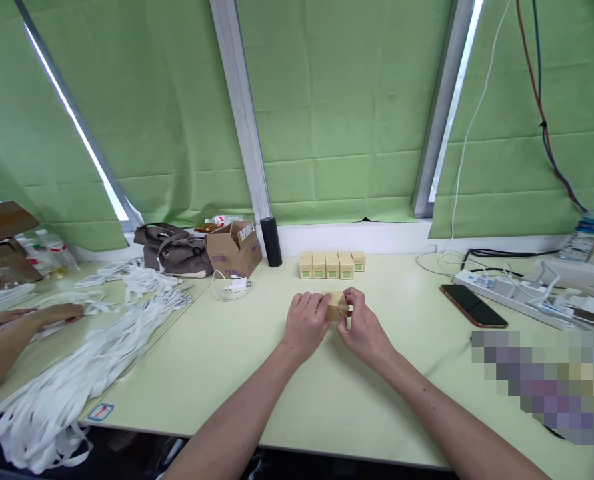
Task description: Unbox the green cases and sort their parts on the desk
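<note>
Lower centre, left hand (305,325) and right hand (365,329) share a grip on one small box (335,307); lined-up cartons (332,266) stand beyond, phone (473,306) right, white straps (109,347) left.

Light green fabric blinds (341,107) are covering the windows across the back of the room, showing faint horizontal creases. Grey window posts (241,100) are standing between the panels, fanning outward toward the top. Narrow strips of bright daylight (77,120) are slipping past the blind edges at left and right, and a pale bluish patch is glowing at the far left. Below, a white windowsill (317,239) is running behind pale yellow-green tables (217,373), which are meeting along a straight seam left of centre. Dark shadow is filling the space beneath their front edge.
</note>
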Motion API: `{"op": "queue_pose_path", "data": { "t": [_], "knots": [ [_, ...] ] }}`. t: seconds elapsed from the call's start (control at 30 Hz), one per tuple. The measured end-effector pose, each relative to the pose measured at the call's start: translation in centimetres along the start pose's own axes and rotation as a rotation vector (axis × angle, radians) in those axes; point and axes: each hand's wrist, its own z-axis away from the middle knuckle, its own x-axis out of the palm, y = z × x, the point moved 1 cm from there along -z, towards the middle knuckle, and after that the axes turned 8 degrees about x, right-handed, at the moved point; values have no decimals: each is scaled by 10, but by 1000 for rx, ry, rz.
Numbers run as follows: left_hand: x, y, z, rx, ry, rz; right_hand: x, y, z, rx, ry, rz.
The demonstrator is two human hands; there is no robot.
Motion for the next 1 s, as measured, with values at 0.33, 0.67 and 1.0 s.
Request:
{"op": "queue_pose_path", "data": {
  "t": [0.33,0.67,1.0],
  "knots": [
    [1,-3,1,-24,-2,38,-4,3,1,2,-25,-68],
    [5,-4,2,-1,60,53,-2,2,1,-31,12,-99],
    [10,-8,5,-117,134,331,-10,3,-3,98,34,-329]
  ]
}}
